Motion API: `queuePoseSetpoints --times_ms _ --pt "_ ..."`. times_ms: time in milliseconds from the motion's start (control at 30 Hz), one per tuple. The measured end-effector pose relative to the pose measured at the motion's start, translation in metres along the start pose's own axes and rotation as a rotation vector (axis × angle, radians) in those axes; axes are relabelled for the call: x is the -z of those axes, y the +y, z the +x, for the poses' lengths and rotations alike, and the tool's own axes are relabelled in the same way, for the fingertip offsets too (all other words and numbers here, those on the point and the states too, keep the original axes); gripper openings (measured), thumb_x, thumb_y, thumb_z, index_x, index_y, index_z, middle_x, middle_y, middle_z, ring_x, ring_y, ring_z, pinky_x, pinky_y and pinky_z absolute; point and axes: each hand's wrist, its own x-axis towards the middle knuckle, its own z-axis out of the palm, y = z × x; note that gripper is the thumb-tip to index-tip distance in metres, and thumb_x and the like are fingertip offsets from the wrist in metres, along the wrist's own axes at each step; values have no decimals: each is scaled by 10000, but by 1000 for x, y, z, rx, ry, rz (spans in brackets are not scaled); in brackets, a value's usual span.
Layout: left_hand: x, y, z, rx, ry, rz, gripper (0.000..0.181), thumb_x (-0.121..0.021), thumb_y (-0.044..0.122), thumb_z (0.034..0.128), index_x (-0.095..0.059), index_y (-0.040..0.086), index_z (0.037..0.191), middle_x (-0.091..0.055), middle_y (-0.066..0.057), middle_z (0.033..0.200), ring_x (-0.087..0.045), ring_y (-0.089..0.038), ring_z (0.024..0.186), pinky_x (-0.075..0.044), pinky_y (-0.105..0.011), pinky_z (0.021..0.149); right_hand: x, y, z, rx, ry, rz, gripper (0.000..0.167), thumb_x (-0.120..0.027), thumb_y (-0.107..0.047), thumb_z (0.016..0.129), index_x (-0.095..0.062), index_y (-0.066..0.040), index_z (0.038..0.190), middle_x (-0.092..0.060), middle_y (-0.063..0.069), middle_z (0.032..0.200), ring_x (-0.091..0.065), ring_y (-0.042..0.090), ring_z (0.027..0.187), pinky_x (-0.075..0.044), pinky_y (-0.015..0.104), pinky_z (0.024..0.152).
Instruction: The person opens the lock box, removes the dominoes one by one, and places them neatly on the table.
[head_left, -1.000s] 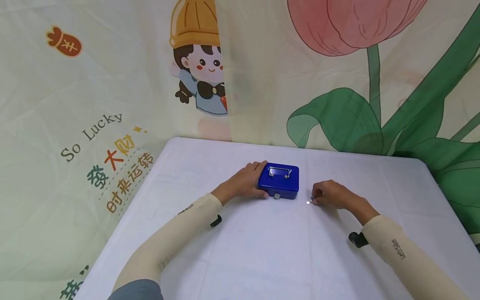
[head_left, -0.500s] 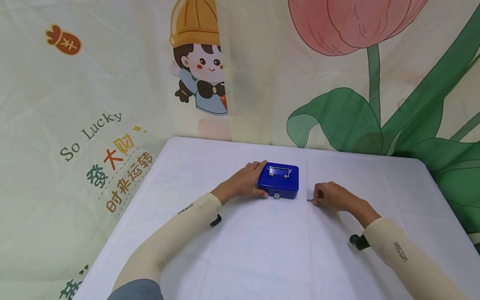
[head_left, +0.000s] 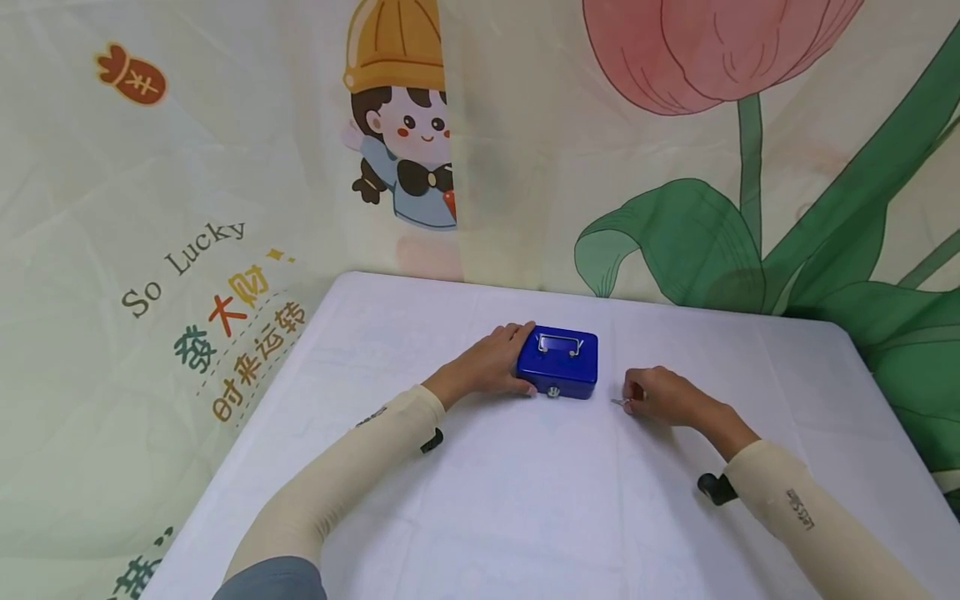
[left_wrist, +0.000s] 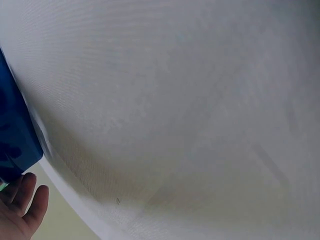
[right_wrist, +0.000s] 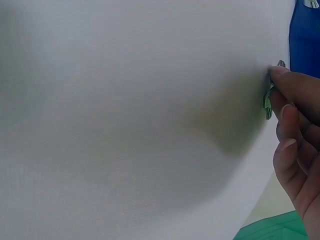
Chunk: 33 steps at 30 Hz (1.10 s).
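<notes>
A blue metal cash box [head_left: 558, 362] stands closed on the table, with a wire handle on its lid and a round silver lock [head_left: 553, 392] low on its front. My left hand [head_left: 495, 360] holds the box by its left side, thumb at the front corner and fingers toward the back. In the left wrist view, fingertips touch the blue box [left_wrist: 17, 130]. Right of the box and apart from it, my right hand [head_left: 663, 395] pinches a small silver key [head_left: 618, 402] between thumb and forefinger. Shiny metal [right_wrist: 268, 105], perhaps a second key, hangs below those fingers.
A white cloth covers the table [head_left: 510, 500], whose rounded far edge meets a printed curtain [head_left: 517, 167]. Black wrist cameras sit under the left forearm [head_left: 432, 442] and the right forearm [head_left: 716, 488].
The key has turned in my right fingers: its bright flat face shows less, and its tip points left toward the box. My right hand has lowered slightly; the left hand and box stay put.
</notes>
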Motion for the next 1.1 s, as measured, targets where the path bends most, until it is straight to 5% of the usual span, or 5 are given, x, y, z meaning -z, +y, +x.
queuePoseSetpoints --times_ms 233,600,1100 --pt "0 -1 2 0 -1 3 1174 -772 621 787 -124 93 1611 -359 -158 1572 -382 -301 1423 -354 -457 1182 3 0 3 52 8 -44 226 -743 -103 903 -703 -68 1122 -691 -3 899 -579 139 797 -550 306 751" --pt "-2 -3 8 19 -9 15 1182 -768 630 785 -118 94 1613 -372 -153 1565 -401 -297 1406 -369 -442 1174 0 -6 6 96 30 -49 119 -748 -81 894 -733 -63 1010 -696 -9 873 -567 126 773 -538 290 728" --pt "-2 -1 9 41 -8 24 1179 -772 628 782 -121 105 1615 -363 -148 1574 -388 -295 1420 -358 -448 1182 -12 -40 6 108 107 19 119 -768 -71 872 -731 -70 985 -691 -22 828 -567 122 734 -530 268 690"
